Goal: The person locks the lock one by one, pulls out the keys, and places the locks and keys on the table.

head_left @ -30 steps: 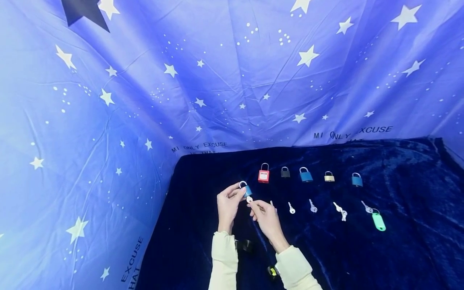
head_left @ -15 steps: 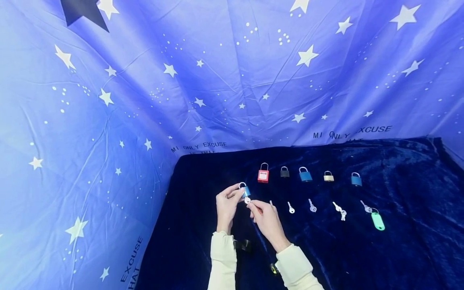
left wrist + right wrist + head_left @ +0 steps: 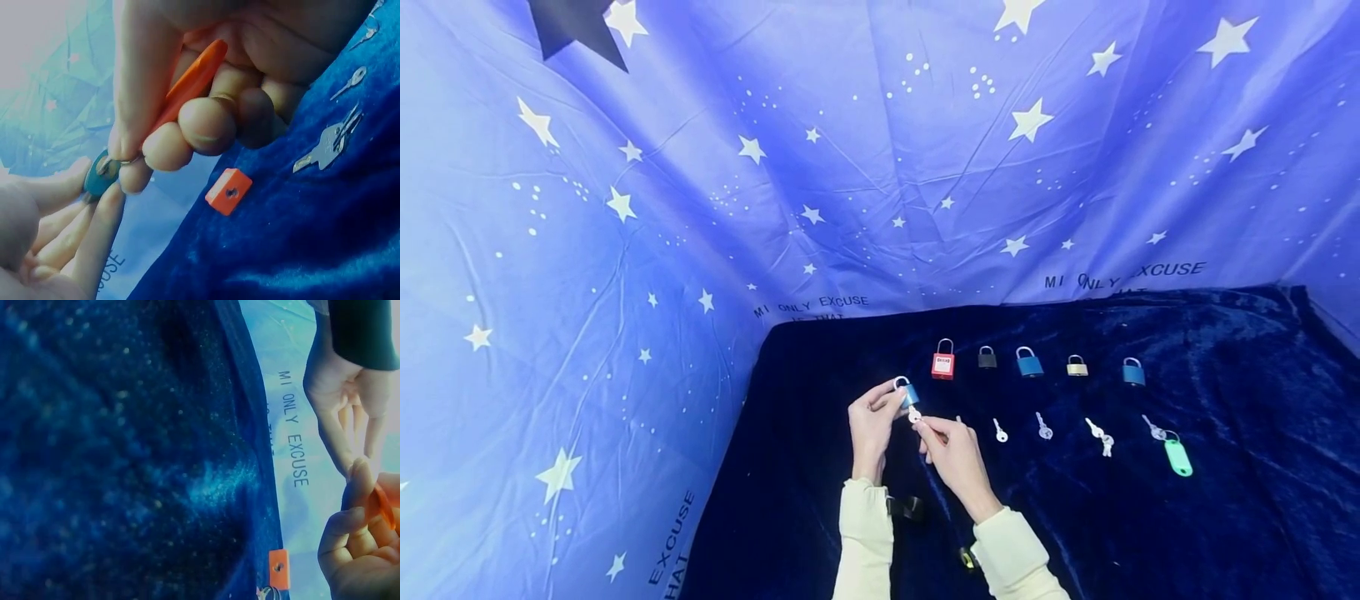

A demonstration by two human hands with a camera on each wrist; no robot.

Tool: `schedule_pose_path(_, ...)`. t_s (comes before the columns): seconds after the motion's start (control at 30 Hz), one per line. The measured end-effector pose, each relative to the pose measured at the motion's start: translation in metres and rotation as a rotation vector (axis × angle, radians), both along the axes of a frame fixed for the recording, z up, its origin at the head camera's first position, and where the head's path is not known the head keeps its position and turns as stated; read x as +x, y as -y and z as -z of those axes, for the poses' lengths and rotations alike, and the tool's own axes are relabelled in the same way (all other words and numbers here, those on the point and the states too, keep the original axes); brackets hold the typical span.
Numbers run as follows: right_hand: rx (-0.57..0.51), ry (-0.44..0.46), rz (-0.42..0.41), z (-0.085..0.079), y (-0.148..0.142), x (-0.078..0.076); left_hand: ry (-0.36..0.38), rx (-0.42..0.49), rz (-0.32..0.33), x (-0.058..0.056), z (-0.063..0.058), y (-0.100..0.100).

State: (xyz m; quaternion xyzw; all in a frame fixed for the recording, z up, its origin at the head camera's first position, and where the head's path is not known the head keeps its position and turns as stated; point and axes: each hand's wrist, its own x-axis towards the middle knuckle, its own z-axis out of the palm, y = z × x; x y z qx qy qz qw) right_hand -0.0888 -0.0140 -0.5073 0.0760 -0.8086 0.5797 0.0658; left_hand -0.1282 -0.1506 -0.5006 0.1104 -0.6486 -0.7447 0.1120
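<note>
In the head view my left hand (image 3: 869, 421) holds a small blue padlock (image 3: 911, 395) by its body, shackle upward. My right hand (image 3: 957, 458) pinches a silver key (image 3: 913, 414) right at the padlock's underside. Seen from the left wrist, the key meets the keyhole face of the padlock (image 3: 100, 178), and the thumb and forefinger cover most of it. An orange tag (image 3: 194, 78) lies inside the curled right fingers. The right wrist view also shows this orange tag (image 3: 383, 506) in the right hand, with the padlock hidden behind fingers.
A row of padlocks lies on the dark blue plush cloth (image 3: 1225, 533): red (image 3: 943, 365), black (image 3: 987, 358), blue (image 3: 1029, 363), brass (image 3: 1077, 366) and blue (image 3: 1133, 372). Nearer lie several keys (image 3: 1001, 431), one with a green tag (image 3: 1178, 458). Starry curtains (image 3: 850, 167) rise behind and left.
The head view has shifted very slightly. Both hands keep almost the same pose, with the padlock and key still together between them.
</note>
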Motion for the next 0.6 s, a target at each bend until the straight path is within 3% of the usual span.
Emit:
schedule_pose_path(0.2,0.022,-0.002,0.000,-0.002,-0.004,0.002,-0.038,0.076,-0.100,-0.008,-0.004,0.007)
schedule_pose_path(0.4,0.065,0.016,-0.013,0.002,-0.006,0.001,-0.048,0.086,-0.091,-0.014,-0.007,0.012)
schedule_pose_path(0.6,0.218,0.075,-0.070,0.012,-0.005,0.002,-0.047,0.067,-0.077,-0.023,-0.005,0.013)
